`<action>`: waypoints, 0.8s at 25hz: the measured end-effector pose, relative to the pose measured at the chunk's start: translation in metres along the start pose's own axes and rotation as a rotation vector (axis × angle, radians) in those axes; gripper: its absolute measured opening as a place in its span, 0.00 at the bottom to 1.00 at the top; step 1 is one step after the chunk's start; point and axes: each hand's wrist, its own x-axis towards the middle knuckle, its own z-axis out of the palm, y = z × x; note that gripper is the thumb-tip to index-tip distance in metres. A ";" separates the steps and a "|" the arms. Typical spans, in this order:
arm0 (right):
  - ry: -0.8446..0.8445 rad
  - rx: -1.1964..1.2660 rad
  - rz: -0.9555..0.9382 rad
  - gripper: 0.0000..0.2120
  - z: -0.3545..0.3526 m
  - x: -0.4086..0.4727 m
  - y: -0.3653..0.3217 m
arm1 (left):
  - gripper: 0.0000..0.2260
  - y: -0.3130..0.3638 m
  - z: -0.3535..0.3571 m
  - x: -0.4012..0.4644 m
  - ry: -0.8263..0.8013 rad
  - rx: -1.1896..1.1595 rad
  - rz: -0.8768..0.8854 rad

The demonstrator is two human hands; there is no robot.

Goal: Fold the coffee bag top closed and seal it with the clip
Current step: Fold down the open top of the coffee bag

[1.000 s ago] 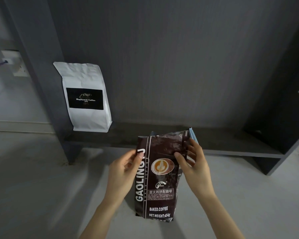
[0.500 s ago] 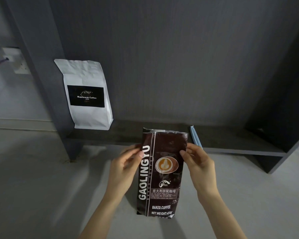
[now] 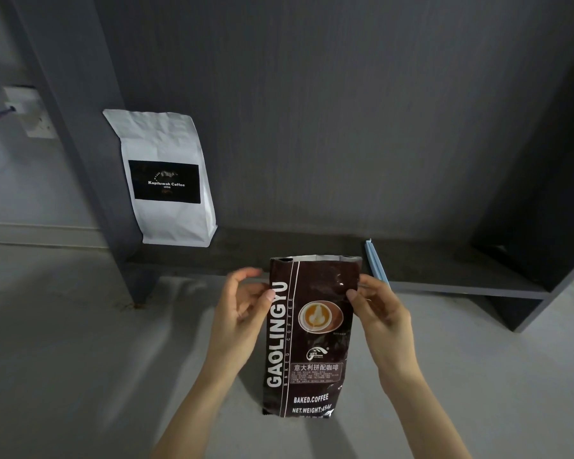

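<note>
Left hand (image 3: 242, 313): grip loosely pinching left edge of GAOLINGYU coffee bag (image 3: 312, 336), remaining fingers spread. Bag upright on floor, long axis vertical, open top (image 3: 315, 259) above both grips. Right hand (image 3: 381, 313): grip pinching right edge. Blue clip (image 3: 375, 260): on shelf, just behind right hand.

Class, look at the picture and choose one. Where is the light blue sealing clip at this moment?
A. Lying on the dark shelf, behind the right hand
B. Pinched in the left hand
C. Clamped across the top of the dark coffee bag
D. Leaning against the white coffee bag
A. The light blue clip lies on the dark shelf just behind the right hand, while the dark coffee bag has nothing clamped on its unfolded top.
</note>
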 end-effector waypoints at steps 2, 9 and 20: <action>0.003 0.008 -0.004 0.12 0.000 -0.001 0.001 | 0.13 0.000 0.000 0.000 -0.008 0.001 0.006; 0.004 -0.007 0.011 0.11 -0.002 -0.001 0.004 | 0.07 -0.002 0.001 0.002 -0.016 0.053 -0.028; -0.085 -0.008 0.081 0.15 -0.008 -0.013 0.019 | 0.08 -0.006 -0.010 -0.005 -0.135 0.149 -0.097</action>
